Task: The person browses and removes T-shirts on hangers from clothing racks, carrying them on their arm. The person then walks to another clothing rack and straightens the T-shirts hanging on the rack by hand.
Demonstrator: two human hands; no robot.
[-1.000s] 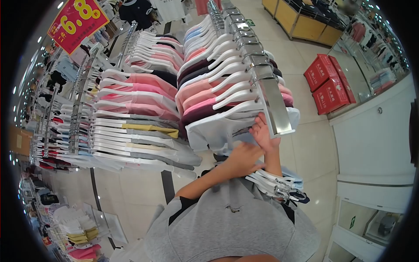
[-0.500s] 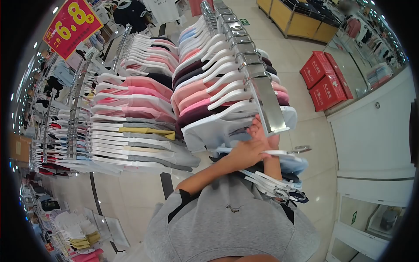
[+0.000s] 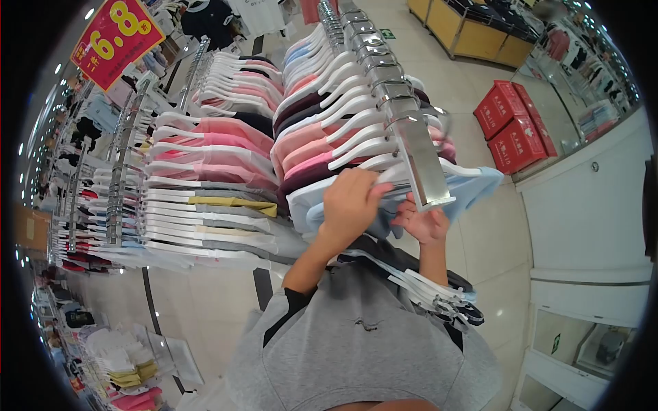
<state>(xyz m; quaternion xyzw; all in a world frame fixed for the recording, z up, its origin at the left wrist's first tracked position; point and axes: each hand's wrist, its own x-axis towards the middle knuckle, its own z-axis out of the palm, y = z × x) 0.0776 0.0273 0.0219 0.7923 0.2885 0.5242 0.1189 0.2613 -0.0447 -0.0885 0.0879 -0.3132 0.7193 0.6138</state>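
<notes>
Pinching the hanger [image 3: 460, 169] of the blue garment [image 3: 480, 186] beside the rail [image 3: 426, 164], the left hand [image 3: 351, 204] could drop it should the hook miss; forearm-hung hangers [image 3: 425, 291] could slide if the loosely curled right hand [image 3: 428, 226] dips.

Grey shirt [image 3: 322, 363] with black panels [image 3: 297, 301], dark chest logo [image 3: 366, 325].

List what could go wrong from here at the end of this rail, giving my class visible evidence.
The front white hanger, held by the left hand, might miss the metal rail and drop.

Its light blue garment could snag, being pressed close to its neighbours.

The bundled hangers by the right forearm might slip if that arm lowers.
</notes>
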